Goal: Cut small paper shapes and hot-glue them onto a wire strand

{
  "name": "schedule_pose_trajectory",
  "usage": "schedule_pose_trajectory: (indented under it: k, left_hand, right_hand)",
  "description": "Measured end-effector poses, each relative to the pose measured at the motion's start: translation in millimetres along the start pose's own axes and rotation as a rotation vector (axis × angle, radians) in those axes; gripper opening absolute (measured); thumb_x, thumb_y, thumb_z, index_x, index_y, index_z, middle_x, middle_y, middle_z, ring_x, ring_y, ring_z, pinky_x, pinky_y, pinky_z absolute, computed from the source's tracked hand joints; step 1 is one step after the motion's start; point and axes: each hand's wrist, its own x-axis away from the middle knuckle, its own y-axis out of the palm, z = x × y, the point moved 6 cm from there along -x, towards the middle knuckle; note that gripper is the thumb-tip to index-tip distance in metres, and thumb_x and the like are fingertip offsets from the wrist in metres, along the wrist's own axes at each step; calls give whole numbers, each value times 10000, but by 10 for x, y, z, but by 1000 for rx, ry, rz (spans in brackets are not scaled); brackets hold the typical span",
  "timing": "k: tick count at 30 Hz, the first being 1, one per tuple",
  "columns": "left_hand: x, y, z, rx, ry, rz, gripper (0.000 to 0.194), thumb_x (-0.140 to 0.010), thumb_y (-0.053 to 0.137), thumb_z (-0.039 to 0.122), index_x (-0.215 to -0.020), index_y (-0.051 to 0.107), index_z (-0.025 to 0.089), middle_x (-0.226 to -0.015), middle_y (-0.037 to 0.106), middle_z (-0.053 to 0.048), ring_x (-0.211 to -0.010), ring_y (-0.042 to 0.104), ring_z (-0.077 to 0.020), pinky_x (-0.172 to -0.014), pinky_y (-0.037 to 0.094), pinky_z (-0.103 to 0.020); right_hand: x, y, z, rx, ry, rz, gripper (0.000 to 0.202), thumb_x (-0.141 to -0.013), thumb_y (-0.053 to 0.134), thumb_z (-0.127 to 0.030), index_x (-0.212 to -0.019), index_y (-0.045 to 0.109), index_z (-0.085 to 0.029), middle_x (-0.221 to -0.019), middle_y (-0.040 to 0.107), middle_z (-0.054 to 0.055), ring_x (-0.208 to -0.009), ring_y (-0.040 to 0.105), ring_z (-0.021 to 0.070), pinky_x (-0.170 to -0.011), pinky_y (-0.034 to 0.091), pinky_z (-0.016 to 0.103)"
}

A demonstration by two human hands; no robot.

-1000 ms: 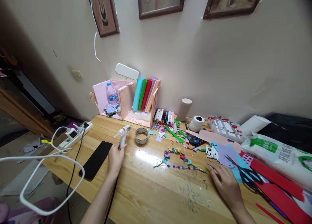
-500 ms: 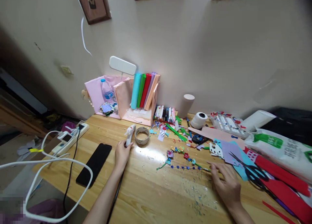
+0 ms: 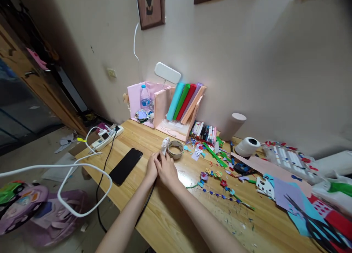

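Note:
A small white glue gun [image 3: 164,145] stands on the table, its lower part hidden by my fingers, with a black cord [image 3: 148,201] trailing toward the near edge. My left hand [image 3: 152,168] is closed around its handle. Pressed against it from the right, my right hand [image 3: 167,169] also has its fingers closed on the gun. Just right of the gun lies a roll of tape [image 3: 175,150]. A garland of felt flowers and blue beads [image 3: 217,183] rests on the wood, apart from both hands.
Left on the table are a black phone [image 3: 126,166] and a power strip [image 3: 108,139] with looping white cable [image 3: 62,190]. Fabric rolls [image 3: 185,101] lean in a pink holder at the back. Scissors [image 3: 310,220], felt sheets [image 3: 288,196] and a thread spool [image 3: 247,146] are at right.
My right hand has left the garland's right end and moved left to join my left hand at the glue gun. The view has turned left.

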Motion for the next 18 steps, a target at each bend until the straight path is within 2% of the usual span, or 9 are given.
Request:
schedule_pose_trajectory:
  k: [3,6,9,11,13,14,16,18]
  left_hand:
    - [-22,-8,-9,13,-20,7,257,-824,365,117,-895,610,153,-956,649,-101,-906,595,-198,-827,451,-314]
    - [-72,23,-57,-4,-49,-13,198,-783,439,130,-868,617,140,-903,647,-92,-848,604,-197,-788,470,-318]
    - [-92,36,-88,-42,-80,-50,154,-753,542,222,-847,619,127,-828,624,-84,-753,604,-199,-718,490,-328]
    - [-56,5,-46,-78,-87,-56,245,-736,593,300,-895,612,115,-856,604,-104,-811,598,-235,-757,486,-369]
    - [29,-47,72,-122,-76,-30,379,-705,637,357,-992,587,116,-946,580,-131,-1001,535,-307,-887,421,-457]
    - [87,-80,160,-152,-68,15,437,-704,638,382,-1045,565,118,-1000,558,-145,-1068,489,-333,-921,386,-492]
    - [234,-122,436,-203,23,157,513,-731,607,457,-1130,528,144,-1074,521,-143,-1084,469,-323,-892,414,-468]
    - [391,1,750,-125,123,167,447,-786,553,466,-1129,533,180,-1048,519,-112,-981,514,-268,-825,452,-408]
  right_hand:
    - [-20,-9,12,38,-10,-18,495,-927,370,-412,-1328,438,-131,-1357,392,185,-1163,429,359,-950,357,487]
    - [28,-65,50,33,-66,-55,466,-926,397,-375,-1339,427,-160,-1390,370,152,-1201,414,327,-976,350,459]
    - [252,-251,117,9,-184,-105,437,-924,422,-337,-1329,435,-174,-1410,357,131,-1242,387,281,-1002,343,414]
    - [505,-455,189,-10,-315,-136,365,-934,409,-300,-1275,490,-199,-1339,456,100,-1193,442,229,-989,362,362]
    - [788,-688,353,-12,-389,-173,270,-939,402,-252,-1120,598,-212,-1101,621,61,-1045,530,187,-920,404,315]
    - [918,-822,481,0,-383,-162,247,-935,408,-228,-1042,630,-205,-989,652,51,-972,553,177,-878,419,301]
    - [1140,-1130,817,20,-295,-69,204,-918,449,-212,-948,650,-189,-912,658,51,-906,564,173,-822,430,294]
    - [1332,-1458,1211,33,-161,65,175,-904,483,-217,-879,653,-186,-875,656,47,-860,574,172,-782,436,291]
